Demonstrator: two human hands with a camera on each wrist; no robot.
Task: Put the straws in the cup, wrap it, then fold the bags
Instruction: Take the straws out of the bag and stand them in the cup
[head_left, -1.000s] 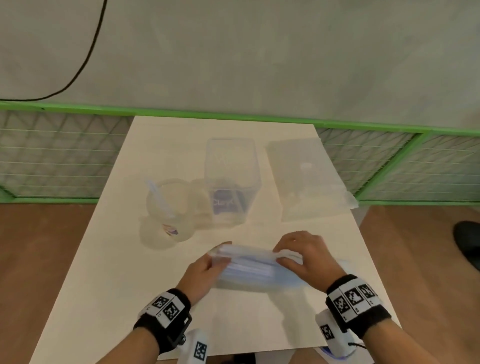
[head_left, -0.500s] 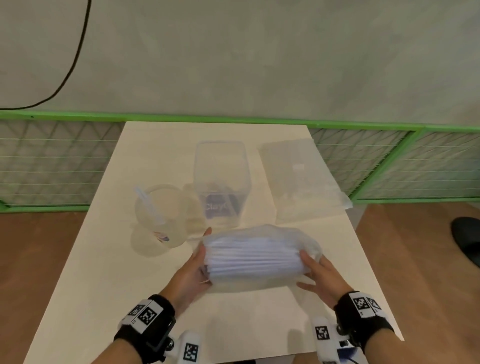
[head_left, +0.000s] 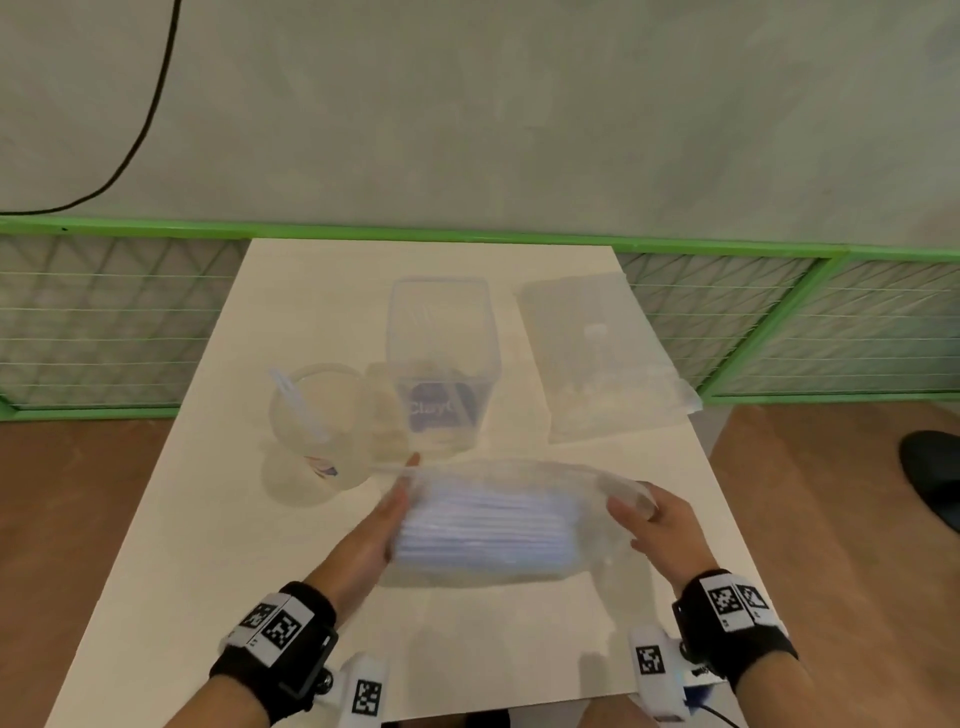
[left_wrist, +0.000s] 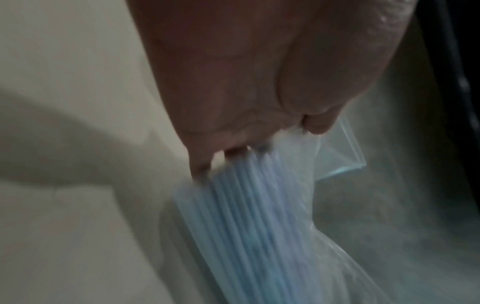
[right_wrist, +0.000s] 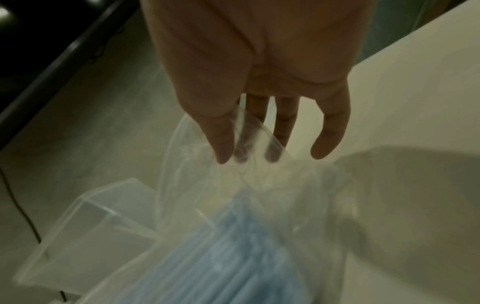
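A clear plastic bag of pale blue straws (head_left: 483, 525) is held crosswise just above the near part of the table (head_left: 218, 545), blurred by motion. My left hand (head_left: 395, 499) grips its left end, fingers curled at the straw ends (left_wrist: 249, 205) and thumb on the film. My right hand (head_left: 631, 512) pinches the loose film at the right end (right_wrist: 249, 156) between thumb and fingers. A clear cup (head_left: 317, 421) with a straw or two in it stands to the left, beyond the bag.
A tall clear square container (head_left: 441, 358) with a dark label stands behind the bag. A flat clear bag (head_left: 597, 358) lies at the back right, reaching the table's right edge. A green mesh fence (head_left: 104, 322) runs behind the table.
The bag of straws has come up off the table. My hands went from pressing on top of it to holding its two ends, and my right hand slid out to the loose film.
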